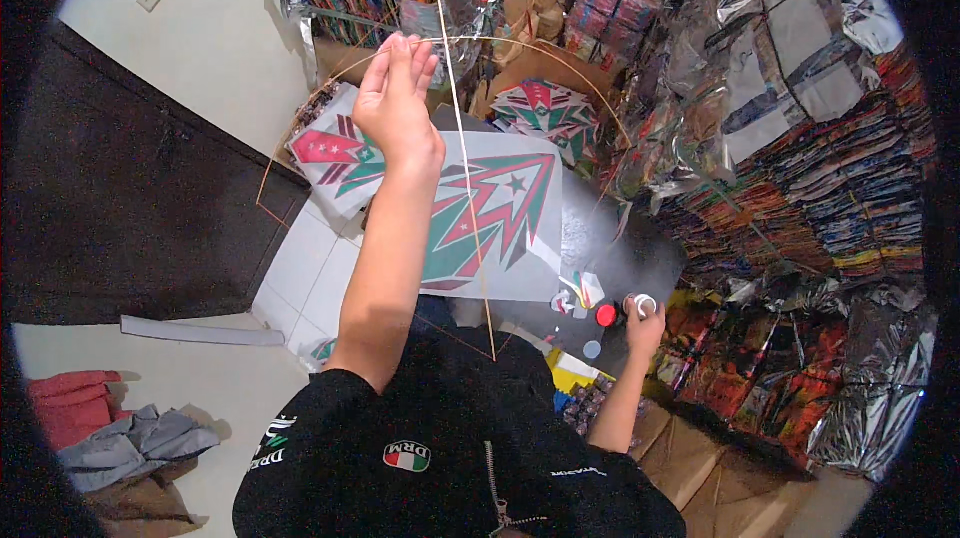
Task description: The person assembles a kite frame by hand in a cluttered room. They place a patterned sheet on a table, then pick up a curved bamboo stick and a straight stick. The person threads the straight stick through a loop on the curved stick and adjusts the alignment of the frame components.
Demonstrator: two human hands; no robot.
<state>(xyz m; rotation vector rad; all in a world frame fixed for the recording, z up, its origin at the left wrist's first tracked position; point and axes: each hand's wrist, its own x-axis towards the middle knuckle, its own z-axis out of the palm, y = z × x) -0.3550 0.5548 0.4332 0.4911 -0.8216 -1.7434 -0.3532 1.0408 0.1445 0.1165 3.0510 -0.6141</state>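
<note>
Evidently the stick frame [458, 108] is held up in front of the person, above the tabletop [640, 250]; a thin bow [535, 45] crosses a straight spine near its far end. Left hand [398, 108]: fingertips appear pinched together on the bow, just left of the crossing; the full contact is hard to make out. Right hand [645, 326]: fingers wrapped round a small round container [643, 305] at the tabletop's right part; a red cap [606, 315] lies just beside it.

Key relation: the spine's long axis runs from far to near, passing over the printed sheet [512, 203] as seen from above; most of its length lies nearer the body than the left fingers, slightly to their right; the left hand is the nearer one; the right hand and container sit well apart, rightward and closer to the body.
</note>
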